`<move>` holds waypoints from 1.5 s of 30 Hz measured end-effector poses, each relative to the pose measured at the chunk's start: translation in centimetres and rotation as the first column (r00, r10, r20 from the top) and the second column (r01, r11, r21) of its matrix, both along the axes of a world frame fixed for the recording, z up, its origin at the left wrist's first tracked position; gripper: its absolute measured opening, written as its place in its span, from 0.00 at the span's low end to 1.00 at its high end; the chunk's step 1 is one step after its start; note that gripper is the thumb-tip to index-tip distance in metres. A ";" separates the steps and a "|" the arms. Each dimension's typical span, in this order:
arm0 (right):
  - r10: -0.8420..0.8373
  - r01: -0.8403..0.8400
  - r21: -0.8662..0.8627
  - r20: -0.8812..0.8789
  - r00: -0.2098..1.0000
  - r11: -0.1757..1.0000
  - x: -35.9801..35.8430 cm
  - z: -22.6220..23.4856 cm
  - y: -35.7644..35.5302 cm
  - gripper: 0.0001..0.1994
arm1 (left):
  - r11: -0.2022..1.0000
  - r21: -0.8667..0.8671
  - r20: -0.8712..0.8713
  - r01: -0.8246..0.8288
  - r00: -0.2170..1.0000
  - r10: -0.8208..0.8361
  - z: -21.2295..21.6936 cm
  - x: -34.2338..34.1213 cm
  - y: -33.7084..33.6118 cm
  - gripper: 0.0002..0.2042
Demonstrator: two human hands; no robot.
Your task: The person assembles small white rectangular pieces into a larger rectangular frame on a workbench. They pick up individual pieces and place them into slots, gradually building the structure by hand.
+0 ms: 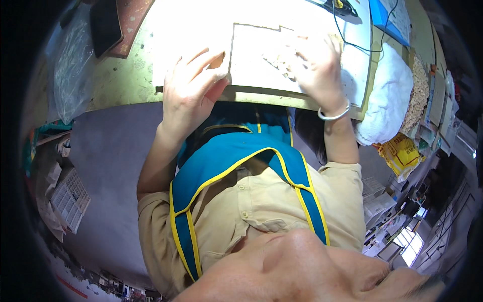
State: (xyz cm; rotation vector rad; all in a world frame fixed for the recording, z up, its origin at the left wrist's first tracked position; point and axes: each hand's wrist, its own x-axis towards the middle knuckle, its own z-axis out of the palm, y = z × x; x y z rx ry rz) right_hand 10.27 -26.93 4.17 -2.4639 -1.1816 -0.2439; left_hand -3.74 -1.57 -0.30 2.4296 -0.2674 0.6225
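My left hand (193, 85) is held at the near edge of the brightly lit worktop, beside the dark outlined left edge of a white board or sheet (246, 55). Its fingers are loosely bent and apart, with nothing clearly held. Over the right part of that white surface is my right hand (319, 68), a pale bangle on its wrist. Its fingers curl down among small pale pieces (282, 65) lying in a loose cluster. Strong glare washes out the fingertips, so whatever they pinch cannot be made out.
A folded white cloth (385, 95) lies at the right edge, next to a heap of small tan bits (416, 93). A black cable (359, 48) and a blue folder-like thing (390, 22) are at the far right. Clear plastic (73, 75) lies left; a yellow bag (400, 156) sits lower right.
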 end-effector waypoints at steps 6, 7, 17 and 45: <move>0.019 -0.018 -0.014 0.043 0.999 1.000 -1.7 -0.6 1.4 0.12 | 1.000 -0.026 -0.006 -0.005 1.000 0.005 0.0 0.1 0.0 0.08; 0.009 -0.008 -0.016 0.057 0.998 1.000 -1.7 -0.7 1.7 0.12 | 1.000 -0.027 -0.006 -0.006 1.000 0.006 0.0 0.1 0.0 0.07; -0.004 0.014 -0.122 0.086 0.996 0.992 -0.8 -2.0 3.7 0.12 | 0.998 -0.063 -0.032 0.006 0.999 -0.008 0.7 0.0 0.0 0.11; 0.169 -0.169 -0.010 0.122 0.978 0.986 2.1 -2.0 6.3 0.10 | 0.997 -0.079 -0.088 -0.019 0.996 0.012 1.1 -0.1 0.2 0.07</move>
